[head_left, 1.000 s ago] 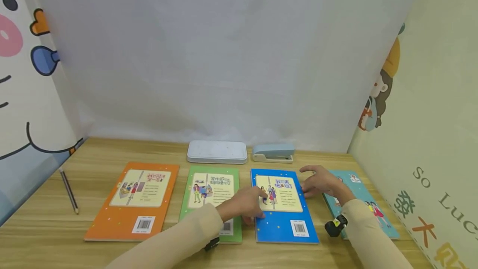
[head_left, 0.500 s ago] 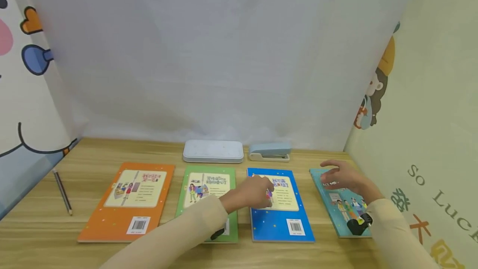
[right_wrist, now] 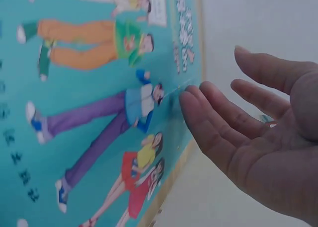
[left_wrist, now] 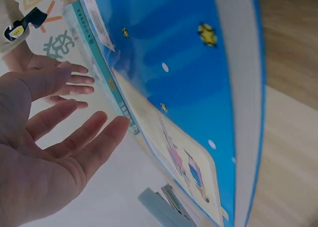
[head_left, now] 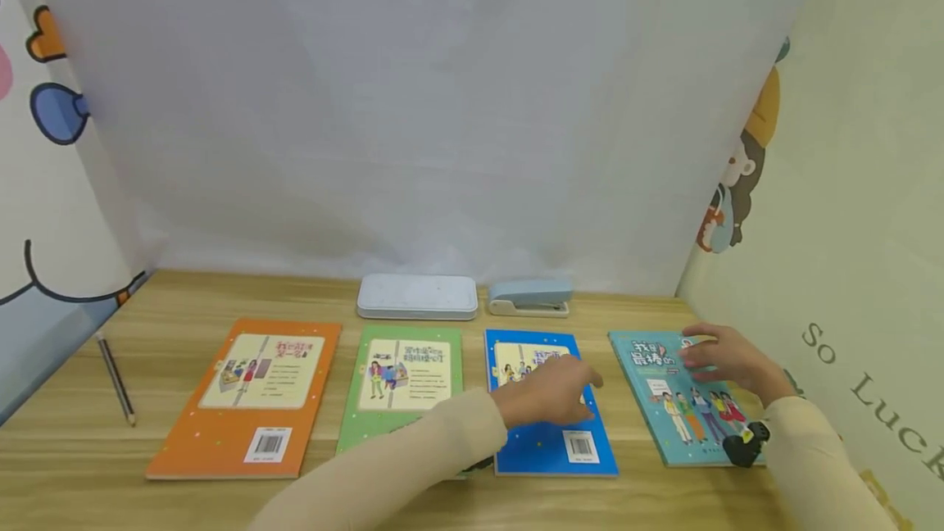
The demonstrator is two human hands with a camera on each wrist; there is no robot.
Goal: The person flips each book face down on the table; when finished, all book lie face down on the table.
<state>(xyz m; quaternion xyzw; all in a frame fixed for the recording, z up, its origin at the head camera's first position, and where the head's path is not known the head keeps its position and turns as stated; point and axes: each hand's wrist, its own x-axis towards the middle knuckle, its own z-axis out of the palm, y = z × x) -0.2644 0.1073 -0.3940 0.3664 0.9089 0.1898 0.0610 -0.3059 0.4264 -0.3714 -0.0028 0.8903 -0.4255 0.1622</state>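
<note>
Over the blue book (head_left: 531,453) my left hand (head_left: 549,392) hovers with its fingers loosely extended. The left wrist view shows that palm (left_wrist: 49,157) beside the book's glossy blue cover (left_wrist: 179,48), nothing held. My right hand (head_left: 733,363) is over the upper right part of the teal book (head_left: 682,392), its fingers spread and slightly bent. In the right wrist view its fingertips (right_wrist: 191,100) lie close to the illustrated cover (right_wrist: 89,113). The teal book shows cartoon children; the blue one lies with its barcode side up.
To the left lie a green book (head_left: 406,420), partly behind my left sleeve, and an orange book (head_left: 221,441). A pencil (head_left: 115,379) is near the table's left edge. At the back stand a pale pencil case (head_left: 416,297) and a blue stapler (head_left: 529,298).
My right hand has moved right, from the blue book's right edge to over the teal book. My left hand has shifted right across the blue book. The books lie as before.
</note>
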